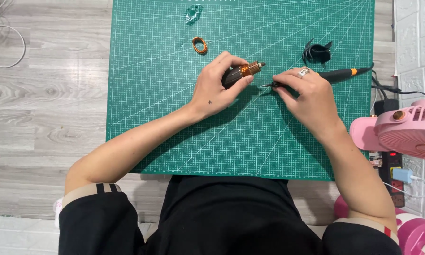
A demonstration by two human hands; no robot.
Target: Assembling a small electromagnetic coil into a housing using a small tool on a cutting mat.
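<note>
My left hand grips a small dark motor rotor with copper windings and a short shaft that points right. My right hand, with a ring on one finger, holds a black soldering iron with an orange band. The iron's thin metal tip points left and sits just below and beside the rotor's shaft end. Both hands hover over the middle of a green cutting mat with white grid lines.
A small copper wire coil lies on the mat's upper part, with a clear plastic scrap above it. A black curled piece sits at the upper right. A pink fan and a power strip stand at the right edge.
</note>
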